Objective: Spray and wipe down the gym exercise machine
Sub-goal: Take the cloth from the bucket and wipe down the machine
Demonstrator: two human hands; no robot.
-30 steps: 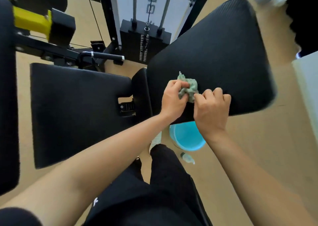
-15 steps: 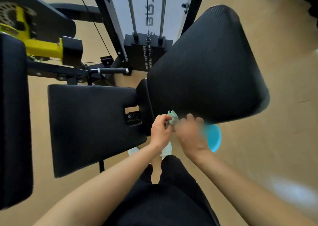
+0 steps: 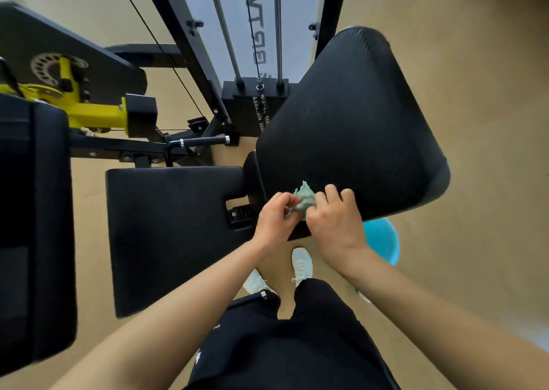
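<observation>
Nearest me, my left hand (image 3: 274, 215) and right hand (image 3: 335, 220) both pinch the crumpled green cloth (image 3: 304, 200) in curled fingers, over the near edge of the tilted black pad (image 3: 356, 128); beyond it I see the weight stack (image 3: 243, 107).

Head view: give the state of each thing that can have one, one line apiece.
green cloth, crumpled, held between both hands.
left hand, pinches the cloth.
right hand, grips the cloth.
back pad, tilted, cloth at its lower edge.
seat pad, level.
blue bucket, on the floor, partly behind the back pad.
</observation>
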